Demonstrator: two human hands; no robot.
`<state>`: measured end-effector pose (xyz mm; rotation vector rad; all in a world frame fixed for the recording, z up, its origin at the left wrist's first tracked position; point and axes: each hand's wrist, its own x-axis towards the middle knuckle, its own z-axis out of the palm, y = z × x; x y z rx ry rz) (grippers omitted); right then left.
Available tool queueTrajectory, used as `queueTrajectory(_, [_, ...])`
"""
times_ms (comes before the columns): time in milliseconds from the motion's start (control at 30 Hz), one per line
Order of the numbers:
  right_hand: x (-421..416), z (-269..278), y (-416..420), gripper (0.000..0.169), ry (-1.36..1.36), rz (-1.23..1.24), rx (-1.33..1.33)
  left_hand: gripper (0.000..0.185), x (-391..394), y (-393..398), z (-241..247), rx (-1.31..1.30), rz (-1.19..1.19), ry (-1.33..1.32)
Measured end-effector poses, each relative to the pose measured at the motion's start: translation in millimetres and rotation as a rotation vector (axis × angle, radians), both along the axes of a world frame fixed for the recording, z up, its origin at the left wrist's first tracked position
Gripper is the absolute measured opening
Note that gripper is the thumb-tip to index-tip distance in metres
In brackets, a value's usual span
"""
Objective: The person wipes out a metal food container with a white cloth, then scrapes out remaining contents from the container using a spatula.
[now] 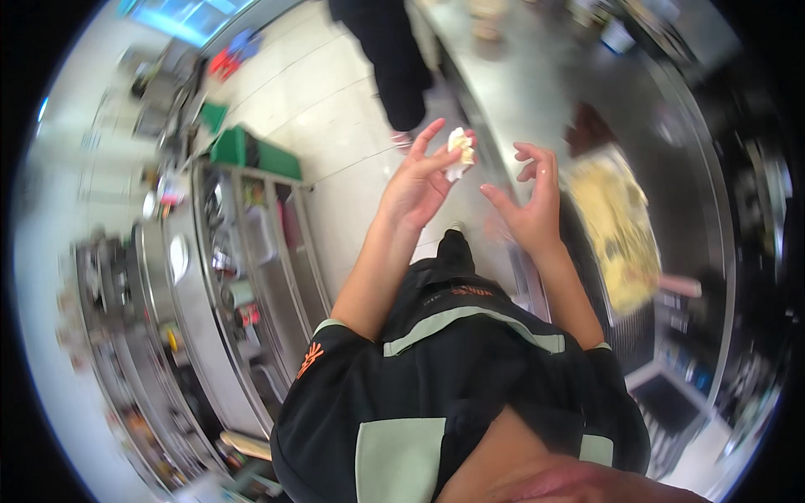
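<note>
My left hand point(415, 185) pinches a crumpled white tissue point(461, 154) with pale yellow smears on it, held above the floor beside the counter edge. My right hand point(534, 204) hovers a short way to its right, fingers apart and nothing in them. A small white fleck sits on one of its fingers. Nearest to that hand, on the metal counter point(534, 82), lies a tray point(653, 242) spread with a pale yellow, creamy mixture point(607, 220). A spatula with a pink handle point(680, 285) rests across its near end.
A dark red cloth point(588, 129) lies beyond the tray. Another person in dark trousers point(396, 63) stands ahead by the counter. At left are metal shelves point(258, 245) with kitchenware and a green bin point(277, 154). A device with a dark panel point(666, 396) stands at lower right.
</note>
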<state>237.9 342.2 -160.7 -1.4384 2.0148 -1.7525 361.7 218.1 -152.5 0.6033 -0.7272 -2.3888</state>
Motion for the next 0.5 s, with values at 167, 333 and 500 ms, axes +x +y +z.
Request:
queueTrajectory(167, [100.9, -6.5, -133.9, 0.050, 0.001, 0.376, 0.038, 0.073, 102.8, -81.2, -10.3, -0.173, 0.438, 0.086])
queueTrajectory(333, [199.8, -35.0, -265.3, 0.027, -0.549, 0.832, 0.150, 0.073, 198.0, -162.3, -18.9, -0.125, 0.605, 0.091])
queueTrajectory(500, [290.4, -43.5, -374.1, 0.013, -0.632, 1.135, 0.341, 0.069, 290.3, -226.1, -22.5, -0.152, 0.910, -0.129])
